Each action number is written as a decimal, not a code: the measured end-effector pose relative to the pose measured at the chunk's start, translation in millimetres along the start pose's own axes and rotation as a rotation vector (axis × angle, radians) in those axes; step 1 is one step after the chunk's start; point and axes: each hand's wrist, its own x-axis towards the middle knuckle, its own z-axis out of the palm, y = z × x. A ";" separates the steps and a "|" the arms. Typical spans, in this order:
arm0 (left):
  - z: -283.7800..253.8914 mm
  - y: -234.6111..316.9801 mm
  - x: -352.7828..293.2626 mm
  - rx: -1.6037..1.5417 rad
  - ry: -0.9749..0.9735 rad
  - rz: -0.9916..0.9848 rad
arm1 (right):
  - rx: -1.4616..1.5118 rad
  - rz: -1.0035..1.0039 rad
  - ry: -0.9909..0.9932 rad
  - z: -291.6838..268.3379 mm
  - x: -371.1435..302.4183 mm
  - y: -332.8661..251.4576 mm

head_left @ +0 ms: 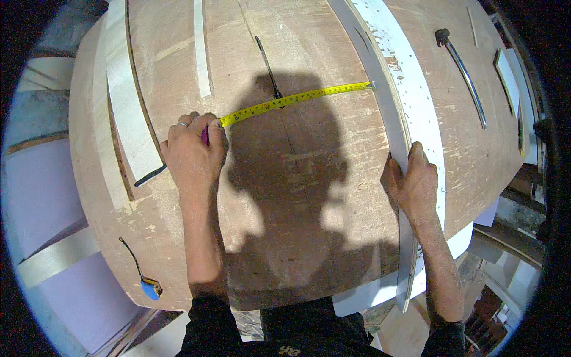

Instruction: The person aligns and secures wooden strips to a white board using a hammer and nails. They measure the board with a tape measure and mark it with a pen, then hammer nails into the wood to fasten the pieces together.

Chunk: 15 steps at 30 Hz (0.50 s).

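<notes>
In the head view, the yellow tape blade (297, 97) spans the brown board (476, 172) from the left hand (195, 149), whose fingers curl together around its left end, to the grey strip (386, 101); it looks light and springy, apt to buckle, so best held near its ends. The right hand (414, 184) pinches the strip's near half between thumb and fingers; long and probably stiff, it suits a grip across its edges.
</notes>
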 end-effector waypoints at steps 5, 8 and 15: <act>-3.6 1.6 -0.8 0.001 -0.048 -0.016 | 0.000 0.013 0.010 0.5 0.5 -1.8; -4.3 1.4 0.4 0.027 -0.045 -0.004 | 0.007 0.019 0.018 0.7 0.8 -3.4; -2.3 -1.3 2.3 0.046 -0.098 -0.036 | -0.010 0.038 -0.003 -0.9 0.0 -3.7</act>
